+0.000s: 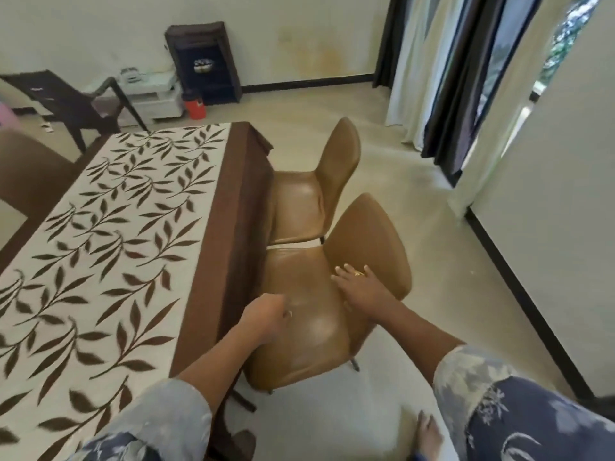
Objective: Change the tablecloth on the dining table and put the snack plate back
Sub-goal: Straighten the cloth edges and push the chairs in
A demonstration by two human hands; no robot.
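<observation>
There are two tan chairs [294,207] [299,347], two hands [264,316] [361,289], one leaf-patterned tablecloth [116,227], one dark armchair [66,104] and one red jar [194,106].

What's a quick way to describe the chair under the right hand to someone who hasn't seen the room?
Start at the long leaf-print tablecloth with the brown border. Two matching tan leather chairs stand side by side along its right edge. You want the nearer chair, closest to the camera, with the right hand resting flat where seat meets back; the farther chair has no hand on it.
</observation>
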